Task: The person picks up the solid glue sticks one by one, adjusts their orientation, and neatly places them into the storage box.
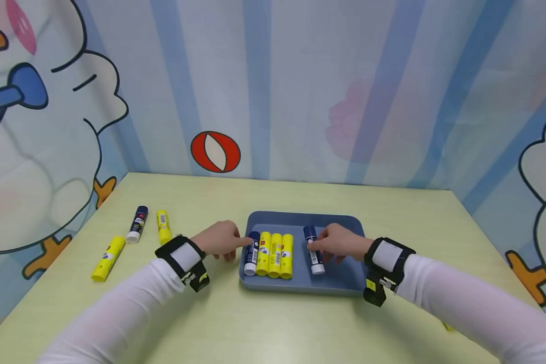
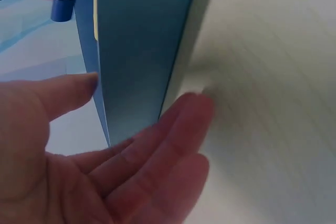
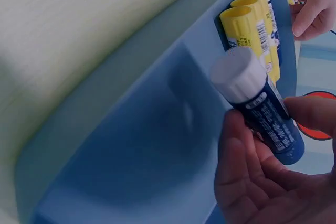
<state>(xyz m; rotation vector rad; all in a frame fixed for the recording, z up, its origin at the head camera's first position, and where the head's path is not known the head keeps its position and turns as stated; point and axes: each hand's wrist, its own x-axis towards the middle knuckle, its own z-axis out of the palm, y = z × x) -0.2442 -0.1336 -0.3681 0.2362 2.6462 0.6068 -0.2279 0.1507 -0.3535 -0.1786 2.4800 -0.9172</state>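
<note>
My right hand point(image 1: 339, 240) pinches a dark blue glue stick point(image 1: 316, 259) with a white end between thumb and fingers, over the right half of a blue-grey tray point(image 1: 300, 288). The right wrist view shows that glue stick point(image 3: 269, 116) tilted, its white end toward the camera. In the tray's left half, another dark blue glue stick point(image 1: 252, 255) and several yellow glue sticks point(image 1: 275, 255) lie side by side. My left hand point(image 1: 219, 240) is at the tray's left wall, thumb at the rim by the first dark blue stick. Its fingers point(image 2: 181, 124) are loosely extended and hold nothing.
To the left on the table lie a dark blue glue stick point(image 1: 138, 224), a short yellow one point(image 1: 164, 227) and a longer yellow one point(image 1: 108, 259). A bit of something yellow point(image 1: 448, 326) shows beside the right sleeve. A printed curtain point(image 1: 296, 101) stands behind the table.
</note>
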